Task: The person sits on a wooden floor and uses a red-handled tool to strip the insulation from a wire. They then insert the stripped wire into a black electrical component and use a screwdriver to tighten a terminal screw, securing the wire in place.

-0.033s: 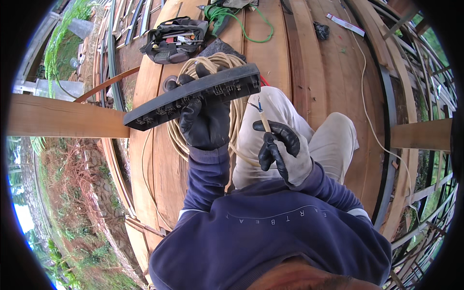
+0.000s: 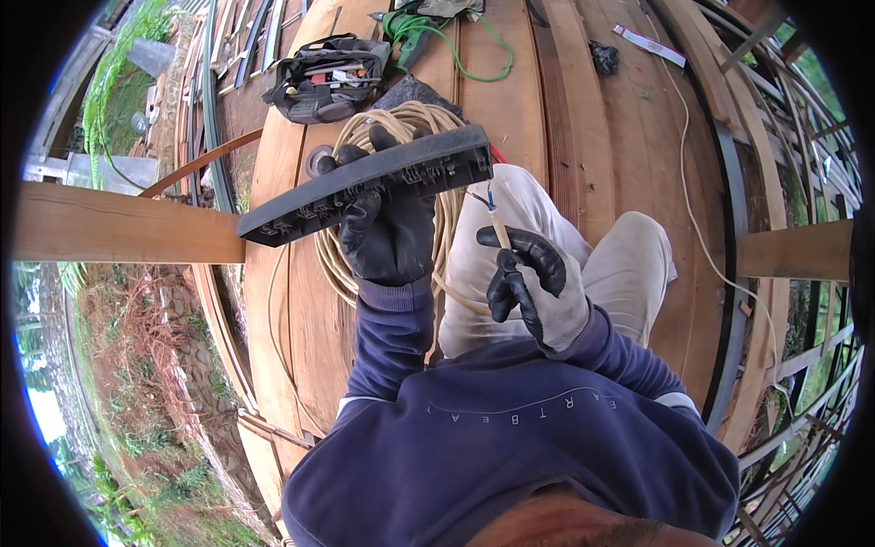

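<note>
My left hand (image 2: 390,239), in a black glove, grips a long black power strip casing (image 2: 355,193). Its open side faces me, showing metal contacts and wiring inside, and it tilts up toward the right. In a black and grey glove, my right hand (image 2: 540,287) pinches the end of a beige cable (image 2: 498,230) between thumb and fingers. Thin bared wires, one blue, stick up from that end, a short way below the strip's right end and apart from it. Behind the left hand lies a coil of beige cable (image 2: 335,255), partly hidden by the strip.
Beyond the coil sits a grey tool bag (image 2: 319,108) with tools inside. A green power tool (image 2: 415,46) with a green cord lies beside it. A black plastic bag (image 2: 603,57) and a white-and-red strip (image 2: 649,46) rest on the wooden planks (image 2: 629,164). Wooden beams flank both sides.
</note>
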The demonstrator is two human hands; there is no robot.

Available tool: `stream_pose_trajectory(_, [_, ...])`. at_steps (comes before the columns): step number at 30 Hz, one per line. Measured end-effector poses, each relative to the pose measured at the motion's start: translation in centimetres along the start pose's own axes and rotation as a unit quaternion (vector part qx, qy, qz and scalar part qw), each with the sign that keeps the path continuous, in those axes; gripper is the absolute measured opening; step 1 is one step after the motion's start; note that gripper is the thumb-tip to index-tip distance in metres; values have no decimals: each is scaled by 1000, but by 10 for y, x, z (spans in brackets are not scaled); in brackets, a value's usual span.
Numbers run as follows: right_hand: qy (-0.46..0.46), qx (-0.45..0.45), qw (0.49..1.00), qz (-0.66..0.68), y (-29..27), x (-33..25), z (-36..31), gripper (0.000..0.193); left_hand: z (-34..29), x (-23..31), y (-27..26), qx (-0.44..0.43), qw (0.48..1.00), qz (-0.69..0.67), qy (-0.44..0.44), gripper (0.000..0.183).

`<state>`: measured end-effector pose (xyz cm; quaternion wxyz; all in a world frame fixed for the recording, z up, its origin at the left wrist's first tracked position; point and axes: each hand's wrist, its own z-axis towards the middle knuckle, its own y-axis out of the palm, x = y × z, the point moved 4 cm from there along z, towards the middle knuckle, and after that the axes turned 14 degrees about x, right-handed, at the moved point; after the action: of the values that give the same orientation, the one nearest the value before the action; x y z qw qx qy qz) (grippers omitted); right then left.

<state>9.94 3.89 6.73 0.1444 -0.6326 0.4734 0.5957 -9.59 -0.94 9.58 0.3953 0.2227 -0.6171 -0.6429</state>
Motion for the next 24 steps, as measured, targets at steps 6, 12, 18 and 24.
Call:
stream_pose_trajectory(6, [-61,0,998,-29,-6,-3,7,38,0,-4,-6,49,998,-49,5,49])
stream_pose_trajectory(12, [0,-10,1000,19,-5,-6,6,45,-1,-9,-1,-10,998,27,56,46])
stream_pose_trajectory(18, [-28,-63,997,-26,-5,-1,6,40,0,-20,-9,38,941,305,142,41])
stream_pose_trajectory(24, [-21,-35,999,-9,-25,-16,17,35,11,9,-54,124,860,492,55,28])
